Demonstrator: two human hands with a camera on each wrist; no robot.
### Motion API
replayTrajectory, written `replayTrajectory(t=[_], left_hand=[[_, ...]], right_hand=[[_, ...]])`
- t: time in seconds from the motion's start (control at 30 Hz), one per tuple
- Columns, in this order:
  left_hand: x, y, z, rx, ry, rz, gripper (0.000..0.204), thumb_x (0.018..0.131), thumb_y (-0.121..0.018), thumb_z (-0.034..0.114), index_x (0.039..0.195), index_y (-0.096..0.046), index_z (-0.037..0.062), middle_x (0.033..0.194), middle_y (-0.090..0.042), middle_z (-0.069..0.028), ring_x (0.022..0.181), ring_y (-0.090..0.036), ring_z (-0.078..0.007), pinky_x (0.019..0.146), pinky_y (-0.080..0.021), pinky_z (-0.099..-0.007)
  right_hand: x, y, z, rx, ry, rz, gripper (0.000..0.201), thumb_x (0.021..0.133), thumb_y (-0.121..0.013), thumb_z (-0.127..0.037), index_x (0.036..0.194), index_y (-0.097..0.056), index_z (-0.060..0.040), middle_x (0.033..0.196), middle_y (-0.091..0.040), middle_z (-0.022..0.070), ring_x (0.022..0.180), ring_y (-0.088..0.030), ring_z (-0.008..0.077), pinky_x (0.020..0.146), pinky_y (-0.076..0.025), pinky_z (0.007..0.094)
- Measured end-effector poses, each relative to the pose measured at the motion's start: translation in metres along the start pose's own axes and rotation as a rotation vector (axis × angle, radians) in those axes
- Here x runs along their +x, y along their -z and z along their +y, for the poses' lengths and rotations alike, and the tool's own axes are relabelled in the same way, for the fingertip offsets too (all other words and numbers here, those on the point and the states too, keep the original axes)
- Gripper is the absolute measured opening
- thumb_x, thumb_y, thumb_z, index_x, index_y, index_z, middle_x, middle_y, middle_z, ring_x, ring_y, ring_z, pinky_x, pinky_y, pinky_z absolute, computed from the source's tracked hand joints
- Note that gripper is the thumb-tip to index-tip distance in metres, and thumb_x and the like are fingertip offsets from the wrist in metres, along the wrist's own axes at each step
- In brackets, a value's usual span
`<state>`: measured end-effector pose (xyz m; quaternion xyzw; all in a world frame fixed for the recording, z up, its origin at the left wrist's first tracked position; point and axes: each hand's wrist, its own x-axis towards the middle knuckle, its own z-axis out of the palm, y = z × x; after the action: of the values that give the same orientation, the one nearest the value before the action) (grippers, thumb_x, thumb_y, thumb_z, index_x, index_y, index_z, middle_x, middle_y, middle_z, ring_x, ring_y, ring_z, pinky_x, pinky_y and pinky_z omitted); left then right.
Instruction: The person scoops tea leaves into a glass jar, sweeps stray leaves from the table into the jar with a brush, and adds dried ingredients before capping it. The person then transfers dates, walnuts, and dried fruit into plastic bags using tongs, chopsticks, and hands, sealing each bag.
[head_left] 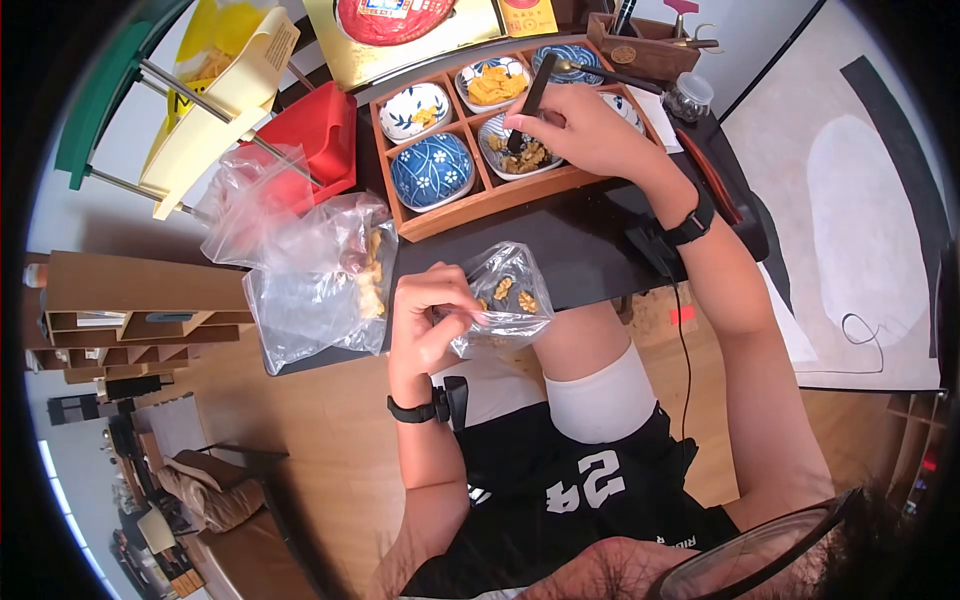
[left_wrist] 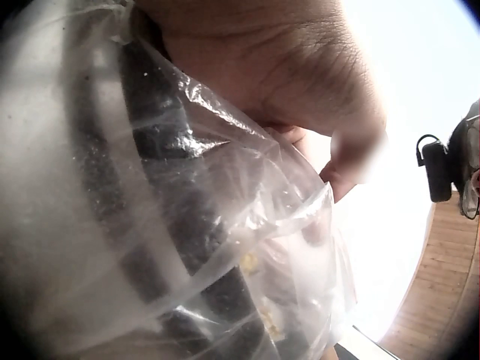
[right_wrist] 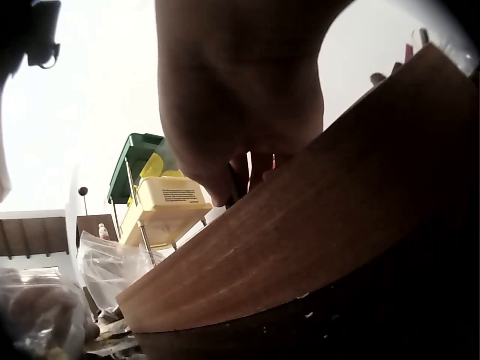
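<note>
My left hand (head_left: 432,305) pinches the edge of a clear plastic bag (head_left: 515,265) holding several walnut pieces (head_left: 503,289). In the left wrist view the crinkled bag (left_wrist: 202,225) hangs below the hand (left_wrist: 277,67). Over a divided wooden tray (head_left: 560,182), my right hand (head_left: 592,130) grips a slim black utensil (head_left: 533,100). Its lower end reaches into a bowl of walnut pieces (head_left: 535,155); its exact kind cannot be told. From the right wrist camera, the tray's side (right_wrist: 285,232) hides the fingertips of the right hand (right_wrist: 240,97).
Other tray compartments hold a patterned blue bowl (head_left: 432,172) and a bowl of yellow pieces (head_left: 497,84). A dark-handled tool (head_left: 600,72) lies across the back right bowl. Left of the tray are clear bags (head_left: 310,285) and a red bin (head_left: 330,140). A glass jar (head_left: 690,97) stands right.
</note>
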<state>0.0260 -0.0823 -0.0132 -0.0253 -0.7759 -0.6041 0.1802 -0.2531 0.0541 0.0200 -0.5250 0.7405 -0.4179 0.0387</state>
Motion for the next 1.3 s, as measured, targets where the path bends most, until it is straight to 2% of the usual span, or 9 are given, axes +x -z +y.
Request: replayTrajectory(t=[0.33, 0.43, 0.5, 0.83, 0.9, 1.03, 1.1, 1.13, 1.3], left_hand=[[0.0, 0.001, 0.0, 0.009, 0.007, -0.002, 0.021, 0.058, -0.059, 0.003, 0.071, -0.075, 0.0015, 0.064, -0.064, -0.005, 0.06, -0.049, -0.0139, 0.061, -0.036, -0.0276], [0.0, 0.0, -0.001, 0.009, -0.003, -0.002, 0.021, 0.058, -0.059, 0.003, 0.071, -0.075, 0.0015, 0.063, -0.064, -0.0047, 0.06, -0.049, -0.0138, 0.061, -0.036, -0.0276], [0.001, 0.001, -0.001, 0.005, -0.006, 0.003, 0.021, 0.058, -0.059, 0.003, 0.071, -0.075, 0.0015, 0.063, -0.063, -0.0046, 0.059, -0.049, -0.0137, 0.061, -0.036, -0.0276], [0.001, 0.001, 0.001, 0.021, 0.01, -0.003, 0.021, 0.058, -0.059, 0.003, 0.071, -0.075, 0.0017, 0.063, -0.063, -0.0045, 0.059, -0.048, -0.0143, 0.061, -0.036, -0.0281], [0.001, 0.0, 0.001, 0.017, 0.027, -0.002, 0.021, 0.058, -0.06, 0.003, 0.071, -0.075, 0.0018, 0.063, -0.063, -0.0046, 0.059, -0.048, -0.0147, 0.061, -0.036, -0.0283], [0.001, -0.001, 0.002, 0.013, 0.006, 0.012, 0.02, 0.058, -0.06, 0.003, 0.071, -0.075, 0.0017, 0.063, -0.063, -0.0048, 0.059, -0.048, -0.0152, 0.061, -0.036, -0.0289], [0.001, -0.001, 0.002, 0.007, 0.013, 0.011, 0.02, 0.058, -0.06, 0.003, 0.071, -0.075, 0.0016, 0.063, -0.063, -0.0048, 0.059, -0.048, -0.0152, 0.061, -0.036, -0.0291], [0.001, -0.001, 0.002, 0.017, 0.01, 0.007, 0.02, 0.058, -0.059, 0.003, 0.071, -0.075, 0.0014, 0.063, -0.064, -0.0049, 0.059, -0.048, -0.0152, 0.061, -0.036, -0.0291], [0.001, -0.001, 0.002, 0.012, 0.007, 0.005, 0.021, 0.058, -0.059, 0.002, 0.071, -0.075, 0.0008, 0.063, -0.065, -0.0051, 0.059, -0.048, -0.0154, 0.062, -0.037, -0.0288]], right_hand=[[0.002, 0.025, -0.001, 0.032, -0.127, -0.124, 0.03, 0.101, -0.067, -0.031, 0.113, -0.077, -0.0055, 0.073, -0.06, 0.0004, 0.067, -0.048, 0.0093, 0.06, -0.038, 0.0287], [0.0, 0.026, -0.007, 0.289, 0.073, -0.153, 0.029, 0.103, -0.064, -0.029, 0.111, -0.076, -0.0033, 0.086, -0.066, 0.0, 0.077, -0.054, 0.0093, 0.07, -0.044, 0.0265], [-0.002, 0.035, -0.028, 0.457, 0.065, -0.399, 0.028, 0.105, -0.061, -0.026, 0.107, -0.075, -0.0015, 0.095, -0.068, 0.0014, 0.084, -0.057, 0.0097, 0.078, -0.047, 0.0264], [-0.017, 0.016, -0.049, 0.608, 0.174, -0.815, 0.032, 0.106, -0.059, -0.031, 0.111, -0.076, -0.0039, 0.102, -0.073, 0.0037, 0.088, -0.062, 0.0105, 0.085, -0.05, 0.0277], [-0.014, 0.019, -0.047, 0.635, 0.151, -0.813, 0.032, 0.106, -0.058, -0.031, 0.113, -0.076, -0.0048, 0.103, -0.074, 0.0048, 0.088, -0.062, 0.0114, 0.086, -0.05, 0.0281], [-0.004, 0.034, -0.032, 0.496, 0.133, -0.469, 0.025, 0.106, -0.059, -0.022, 0.115, -0.072, -0.0023, 0.108, -0.071, 0.0039, 0.098, -0.062, 0.0128, 0.088, -0.049, 0.0295], [-0.001, 0.034, -0.012, 0.217, 0.009, -0.197, 0.026, 0.106, -0.059, -0.024, 0.117, -0.071, -0.0025, 0.107, -0.071, 0.0034, 0.097, -0.06, 0.0125, 0.086, -0.048, 0.0291], [-0.001, 0.037, -0.008, 0.025, -0.06, -0.183, 0.028, 0.107, -0.059, -0.026, 0.118, -0.071, -0.0029, 0.108, -0.07, 0.0037, 0.096, -0.06, 0.0127, 0.085, -0.048, 0.0291], [-0.003, 0.041, -0.004, 0.046, -0.029, -0.223, 0.028, 0.107, -0.059, -0.026, 0.12, -0.07, -0.0038, 0.108, -0.071, 0.0048, 0.094, -0.061, 0.0135, 0.084, -0.049, 0.0292]])
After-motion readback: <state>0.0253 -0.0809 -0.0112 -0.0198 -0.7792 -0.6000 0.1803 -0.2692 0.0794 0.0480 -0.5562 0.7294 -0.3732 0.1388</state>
